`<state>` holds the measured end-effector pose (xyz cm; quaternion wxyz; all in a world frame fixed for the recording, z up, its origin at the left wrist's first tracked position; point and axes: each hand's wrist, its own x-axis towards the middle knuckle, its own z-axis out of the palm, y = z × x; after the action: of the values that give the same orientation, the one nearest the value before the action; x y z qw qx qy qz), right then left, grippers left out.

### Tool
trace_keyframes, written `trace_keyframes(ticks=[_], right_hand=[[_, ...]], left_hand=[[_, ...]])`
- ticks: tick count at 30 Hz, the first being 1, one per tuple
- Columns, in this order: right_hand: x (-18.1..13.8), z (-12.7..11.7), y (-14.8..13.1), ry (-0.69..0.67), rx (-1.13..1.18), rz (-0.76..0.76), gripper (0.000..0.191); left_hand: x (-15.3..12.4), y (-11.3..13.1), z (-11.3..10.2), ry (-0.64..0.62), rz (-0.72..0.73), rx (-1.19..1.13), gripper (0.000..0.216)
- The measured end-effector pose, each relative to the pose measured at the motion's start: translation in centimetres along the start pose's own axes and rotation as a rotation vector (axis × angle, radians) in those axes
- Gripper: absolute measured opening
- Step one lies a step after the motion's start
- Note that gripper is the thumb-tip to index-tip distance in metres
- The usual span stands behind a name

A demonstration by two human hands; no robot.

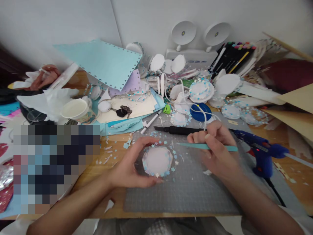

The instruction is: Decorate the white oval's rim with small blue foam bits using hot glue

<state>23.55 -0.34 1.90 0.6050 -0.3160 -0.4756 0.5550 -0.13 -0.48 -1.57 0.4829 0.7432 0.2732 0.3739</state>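
My left hand (137, 166) curves around a white round paper piece (158, 160), with thumb and fingers at its opposite edges. Small blue and white flower shapes ring the rim of this disc, which is over a grey cutting mat (181, 195). To the right, my right hand (217, 150) is closed on teal tweezers (195, 146), whose tips point left toward the disc and stay apart from it. A black utility knife (181, 130) lies just behind the hands. Beyond my right hand is a blue glue gun (261, 150) with a glue stick in its back.
Behind the mat are piled flower-trimmed white discs (201, 89), a blue round lid (200, 112), a white marker (151, 121) and keys (124, 111). A paper cup (75, 109) stands at left. Paper scraps (107, 155) litter the table. An emergency light (190, 57) stands at the wall.
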Motion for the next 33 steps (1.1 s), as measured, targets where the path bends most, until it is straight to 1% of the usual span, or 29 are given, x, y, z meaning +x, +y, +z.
trace_keyframes(ticks=[3,6,9,12,15,19,22,26,33], right_hand=[[0.0,-0.2,0.0,0.031,-0.015,-0.038,0.016],[-0.2,-0.5,0.2,0.007,-0.058,-0.054,0.012],[-0.5,-0.6,0.4,-0.085,-0.128,-0.06,0.013],[-0.6,-0.5,0.4,-0.199,-0.161,-0.061,0.011],[-0.7,-0.4,0.3,-0.277,-0.173,-0.075,0.011],[-1.1,-0.7,0.6,-0.329,-0.226,-0.055,0.018],[-1.4,-0.9,0.8,-0.359,-0.226,-0.039,0.021],[-1.6,-0.8,0.9,-0.398,-0.228,-0.039,0.023],[-1.8,-0.4,0.7,-0.357,-0.253,-0.007,0.024]], left_hand=[[0.1,-0.2,0.3,0.055,0.067,-0.131,0.085],[0.2,-0.2,0.4,0.104,0.138,-0.207,0.08],[0.2,-0.1,0.5,0.122,0.188,-0.233,0.079],[0.2,0.0,0.4,0.108,0.206,-0.219,0.081],[0.1,0.2,0.4,0.086,0.224,-0.188,0.083],[0.0,0.2,0.3,0.069,0.219,-0.136,0.085],[-0.3,0.0,0.3,0.065,0.209,-0.113,0.088],[-0.5,-0.3,0.4,0.056,0.175,-0.155,0.087],[-0.4,-0.3,0.3,0.048,0.131,-0.168,0.084]])
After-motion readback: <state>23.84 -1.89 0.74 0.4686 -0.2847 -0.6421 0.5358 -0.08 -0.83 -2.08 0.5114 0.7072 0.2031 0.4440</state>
